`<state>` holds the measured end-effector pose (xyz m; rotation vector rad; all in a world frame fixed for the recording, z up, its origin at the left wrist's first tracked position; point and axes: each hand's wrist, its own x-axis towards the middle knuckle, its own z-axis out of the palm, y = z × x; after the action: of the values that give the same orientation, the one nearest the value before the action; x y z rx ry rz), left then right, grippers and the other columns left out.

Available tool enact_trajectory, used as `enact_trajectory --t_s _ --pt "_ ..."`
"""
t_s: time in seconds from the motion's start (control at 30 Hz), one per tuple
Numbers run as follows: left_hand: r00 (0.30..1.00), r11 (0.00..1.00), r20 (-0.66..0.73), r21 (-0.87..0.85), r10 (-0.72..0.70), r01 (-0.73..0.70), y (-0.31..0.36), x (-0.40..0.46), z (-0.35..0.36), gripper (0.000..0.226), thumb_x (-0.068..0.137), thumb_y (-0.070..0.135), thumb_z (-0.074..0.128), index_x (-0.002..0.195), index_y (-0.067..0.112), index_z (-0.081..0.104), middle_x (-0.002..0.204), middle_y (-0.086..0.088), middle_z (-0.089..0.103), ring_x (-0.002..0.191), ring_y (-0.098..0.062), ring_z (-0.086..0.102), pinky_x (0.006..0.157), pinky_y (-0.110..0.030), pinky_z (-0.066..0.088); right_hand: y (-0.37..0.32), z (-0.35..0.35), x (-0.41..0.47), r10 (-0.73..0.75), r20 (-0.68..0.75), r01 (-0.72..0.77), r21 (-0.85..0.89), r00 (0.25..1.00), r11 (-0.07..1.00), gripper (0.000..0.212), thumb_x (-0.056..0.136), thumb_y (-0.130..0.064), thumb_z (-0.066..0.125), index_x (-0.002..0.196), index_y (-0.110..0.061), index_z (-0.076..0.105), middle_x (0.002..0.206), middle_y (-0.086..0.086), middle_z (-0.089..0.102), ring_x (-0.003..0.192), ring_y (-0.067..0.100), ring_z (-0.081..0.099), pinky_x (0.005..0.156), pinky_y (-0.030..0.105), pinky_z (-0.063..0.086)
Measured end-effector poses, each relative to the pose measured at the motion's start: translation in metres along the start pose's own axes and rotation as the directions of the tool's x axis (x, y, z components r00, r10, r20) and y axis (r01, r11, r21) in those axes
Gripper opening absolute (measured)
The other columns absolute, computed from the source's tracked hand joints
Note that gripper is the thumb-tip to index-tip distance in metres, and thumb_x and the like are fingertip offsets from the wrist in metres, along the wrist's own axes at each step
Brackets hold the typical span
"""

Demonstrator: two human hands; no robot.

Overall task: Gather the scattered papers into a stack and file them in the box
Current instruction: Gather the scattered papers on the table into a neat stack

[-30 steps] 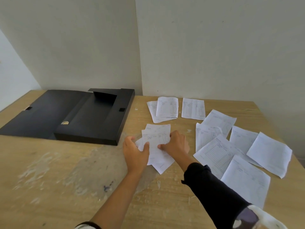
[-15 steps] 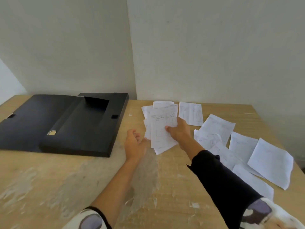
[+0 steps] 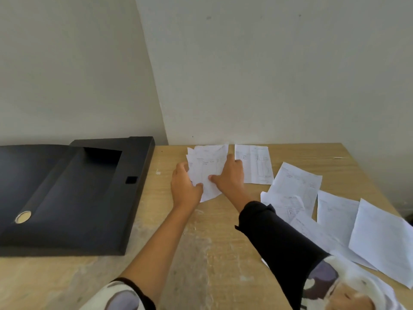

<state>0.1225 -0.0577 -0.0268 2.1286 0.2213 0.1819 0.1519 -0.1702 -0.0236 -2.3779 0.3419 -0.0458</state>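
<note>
A small bundle of printed papers (image 3: pixel 206 167) lies near the table's far edge, over more sheets. My left hand (image 3: pixel 184 186) grips its left edge and my right hand (image 3: pixel 230 175) grips its right side, thumb on top. One printed sheet (image 3: pixel 254 163) lies just right of the bundle. Several more loose sheets (image 3: pixel 297 186) are spread over the right of the table, some overlapping. The black file box (image 3: pixel 73 198) lies open at the left, its lid folded out further left.
The wooden table (image 3: pixel 212 242) meets a grey wall at the back and ends at its right edge past the outermost sheet (image 3: pixel 384 238). Bare worn wood lies between the box and my arms.
My hands carried the gathered papers from the table's middle to the far edge and set them over the sheets there. My left hand, briefly off the bundle, holds it again.
</note>
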Motion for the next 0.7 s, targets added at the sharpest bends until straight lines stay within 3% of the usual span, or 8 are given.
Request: enact_trajectory --t_s 0.1,0.23,0.4,0.47,0.53,0.6,0.63,0.7 --pt "0.996 0.996 -0.028 -0.032 -0.085 0.084 0.002 0.007 0.000 0.060 0.068 -0.005 0.067 0.121 0.005 0.040 0.123 -0.014 0.051 0.109 -0.027 0.050 0.080 -0.030 0.042 0.004 -0.005 0.003 0.025 0.029 -0.029 0.166 0.999 0.986 0.061 0.077 -0.015 0.072 0.126 -0.004 0.036 0.121 0.017 0.054 0.110 0.032 0.054 0.082 0.035 0.047" --pt "0.973 0.965 0.062 -0.132 -0.220 0.227 0.005 0.014 -0.001 0.065 0.070 0.000 0.071 0.127 0.004 0.038 0.128 -0.014 0.052 0.112 -0.030 0.053 0.076 -0.031 0.044 0.011 -0.017 0.003 -0.069 0.118 0.038 0.247 0.991 0.968 0.055 0.084 -0.015 0.064 0.130 -0.006 0.035 0.126 0.013 0.054 0.113 0.028 0.052 0.074 0.028 0.042" --pt "0.941 0.902 0.198 -0.286 -0.274 0.323 0.005 0.011 -0.003 0.027 0.077 0.001 0.064 0.101 0.011 0.058 0.112 -0.010 0.064 0.096 -0.026 0.060 0.075 -0.038 0.052 0.025 -0.039 0.000 -0.157 0.233 0.101 0.233 0.960 0.967 0.043 0.093 -0.024 0.050 0.130 -0.008 0.037 0.122 0.009 0.055 0.106 0.023 0.054 0.079 0.027 0.043" --pt "0.927 0.874 0.244 -0.331 -0.284 0.355 0.008 0.006 -0.005 0.026 0.081 0.000 0.056 0.104 0.011 0.058 0.105 -0.005 0.064 0.096 -0.025 0.060 0.068 -0.038 0.055 0.032 -0.050 -0.001 -0.183 0.189 0.160 0.130 0.965 0.979 0.031 0.096 -0.030 0.041 0.117 -0.009 0.048 0.113 0.010 0.059 0.096 0.019 0.052 0.075 0.024 0.041" --pt "0.924 0.861 0.261 -0.358 -0.280 0.362 0.011 0.001 -0.006 0.027 0.084 -0.002 0.049 0.102 0.017 0.055 0.093 0.003 0.061 0.087 -0.019 0.058 0.050 -0.028 0.049 0.047 -0.059 0.000 -0.140 0.046 0.145 -0.141 0.989 0.979 0.036 0.097 -0.034 0.035 0.118 -0.010 0.051 0.126 0.017 0.053 0.115 0.027 0.046 0.091 0.035 0.041" --pt "0.922 0.852 0.260 -0.369 -0.288 0.371 0.014 -0.004 -0.007 0.028 0.084 -0.002 0.046 0.102 0.019 0.054 0.088 0.007 0.058 0.079 -0.013 0.056 0.045 -0.024 0.045 0.063 -0.063 -0.004 -0.047 0.019 0.051 -0.383 0.999 0.922 0.043 0.096 -0.034 0.030 0.131 -0.012 0.043 0.142 0.017 0.039 0.137 0.031 0.023 0.109 0.044 0.028" --pt "0.921 0.852 0.255 -0.367 -0.293 0.373 0.015 -0.006 -0.008 0.028 0.084 -0.002 0.045 0.102 0.018 0.054 0.087 0.007 0.058 0.076 -0.011 0.055 0.045 -0.023 0.044 0.069 -0.062 -0.008 -0.028 0.045 0.044 -0.432 0.999 0.901 0.042 0.097 -0.033 0.030 0.133 -0.014 0.042 0.143 0.017 0.036 0.140 0.032 0.016 0.112 0.046 0.025" --pt "0.923 0.858 0.239 -0.355 -0.301 0.371 0.016 -0.009 -0.008 0.026 0.084 -0.001 0.045 0.100 0.018 0.053 0.084 0.008 0.057 0.074 -0.008 0.054 0.045 -0.022 0.041 0.072 -0.058 -0.014 -0.053 0.040 0.064 -0.353 0.998 0.933 0.035 0.096 -0.026 0.034 0.125 -0.017 0.051 0.137 0.020 0.041 0.135 0.034 0.023 0.107 0.044 0.033"
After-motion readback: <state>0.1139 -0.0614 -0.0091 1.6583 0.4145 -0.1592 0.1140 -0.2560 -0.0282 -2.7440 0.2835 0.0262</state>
